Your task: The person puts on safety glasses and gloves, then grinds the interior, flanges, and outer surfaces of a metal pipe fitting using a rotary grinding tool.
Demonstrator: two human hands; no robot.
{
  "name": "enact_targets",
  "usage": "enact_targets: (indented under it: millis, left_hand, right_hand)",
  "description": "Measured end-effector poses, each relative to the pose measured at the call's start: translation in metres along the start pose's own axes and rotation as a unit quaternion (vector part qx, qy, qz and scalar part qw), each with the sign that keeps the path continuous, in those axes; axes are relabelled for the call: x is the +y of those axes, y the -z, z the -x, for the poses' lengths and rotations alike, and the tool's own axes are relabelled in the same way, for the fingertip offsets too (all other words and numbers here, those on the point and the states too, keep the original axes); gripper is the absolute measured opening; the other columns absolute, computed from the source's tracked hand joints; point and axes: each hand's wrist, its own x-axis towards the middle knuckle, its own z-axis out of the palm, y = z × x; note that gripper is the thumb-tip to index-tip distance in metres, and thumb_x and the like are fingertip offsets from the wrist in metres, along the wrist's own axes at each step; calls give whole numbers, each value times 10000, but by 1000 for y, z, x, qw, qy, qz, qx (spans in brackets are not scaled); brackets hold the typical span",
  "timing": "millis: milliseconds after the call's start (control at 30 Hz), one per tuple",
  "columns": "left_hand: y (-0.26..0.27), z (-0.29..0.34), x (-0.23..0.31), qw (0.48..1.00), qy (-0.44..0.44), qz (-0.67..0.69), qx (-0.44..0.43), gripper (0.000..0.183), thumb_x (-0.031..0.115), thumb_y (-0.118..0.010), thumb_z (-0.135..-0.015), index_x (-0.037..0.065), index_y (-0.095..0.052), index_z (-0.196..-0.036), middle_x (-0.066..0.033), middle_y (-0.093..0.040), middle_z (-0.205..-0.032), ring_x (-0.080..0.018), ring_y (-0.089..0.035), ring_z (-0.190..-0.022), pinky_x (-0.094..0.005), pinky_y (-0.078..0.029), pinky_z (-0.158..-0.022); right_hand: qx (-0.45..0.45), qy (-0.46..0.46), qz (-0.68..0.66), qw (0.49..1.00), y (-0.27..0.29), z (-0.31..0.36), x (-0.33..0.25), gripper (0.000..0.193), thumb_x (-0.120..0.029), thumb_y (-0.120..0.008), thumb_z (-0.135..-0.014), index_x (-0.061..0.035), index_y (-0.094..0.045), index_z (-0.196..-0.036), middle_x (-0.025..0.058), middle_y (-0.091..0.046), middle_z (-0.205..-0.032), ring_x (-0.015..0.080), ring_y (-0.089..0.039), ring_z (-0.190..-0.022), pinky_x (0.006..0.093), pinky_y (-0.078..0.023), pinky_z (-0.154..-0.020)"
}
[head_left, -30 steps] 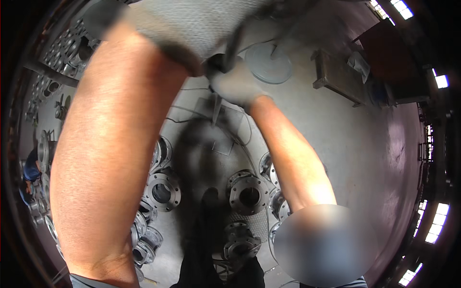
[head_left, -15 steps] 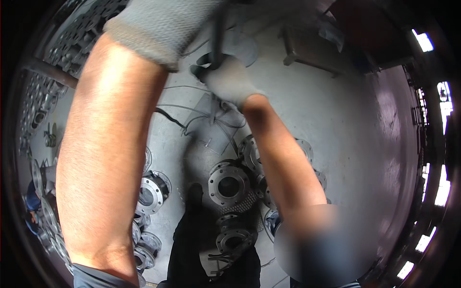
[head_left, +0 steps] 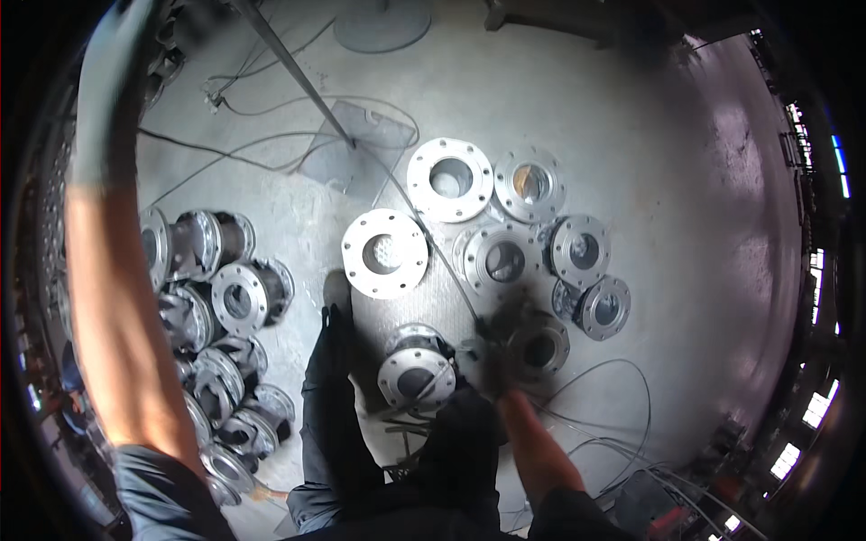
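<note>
My left hand [head_left: 113, 99], in a grey knitted glove, is raised at the upper left. Its fingers blur into the dark rim, beside a dark smeared shape. My right hand [head_left: 487, 365], gloved and in shadow, is low in the middle, between a flanged metal pipe fitting [head_left: 390, 379] and a darker flanged fitting [head_left: 557, 347]. A thin dark cable [head_left: 442, 257] runs down to this hand; its fingers are too blurred to show a grip. Ahead, several round flanges with bolt holes stand together, among them a bright one [head_left: 354, 255] and another [head_left: 419, 180].
Stacked flanged fittings [head_left: 239, 302] line the left. A metal pole [head_left: 289, 63] slants to a square plate [head_left: 316, 167], with loose cables around it. A round base [head_left: 383, 41] stands at the far side. More cables [head_left: 645, 397] coil at the lower right, by a dark object [head_left: 645, 505].
My right hand has come down from the upper middle toward my knees. My left hand has shifted left, toward the rim. The view has shifted, showing more of the flanges.
</note>
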Motion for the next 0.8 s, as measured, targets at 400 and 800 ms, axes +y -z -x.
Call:
enact_targets:
  millis: [400, 800]
  left_hand:
    - [-4, 660, -12, 763, 600, 117, -208, 368, 106, -706, -1032, -32, -607, -1359, -1, -673, -1070, -75, -614, -924, -234, -526, -813]
    - [-10, 664, -119, 872, 380, 51, -304, 532, 195, -769, -937, -26, -625, -1399, -158, -742, -1115, -229, -711, -961, -371, -565, -868]
  right_hand:
    - [-226, 8, -102, 969, -161, 103, 104, 539, -389, -663, -1014, -59, -616, -1437, 272, -735, -1237, 456, -712, -1124, 512, -570, -968]
    - [-164, 402, 346, 832, -263, 41, 157, 575, -129, -590, -952, -50, -525, -1517, 231, -623, -1410, 351, -638, -1273, 454, -548, -1054]
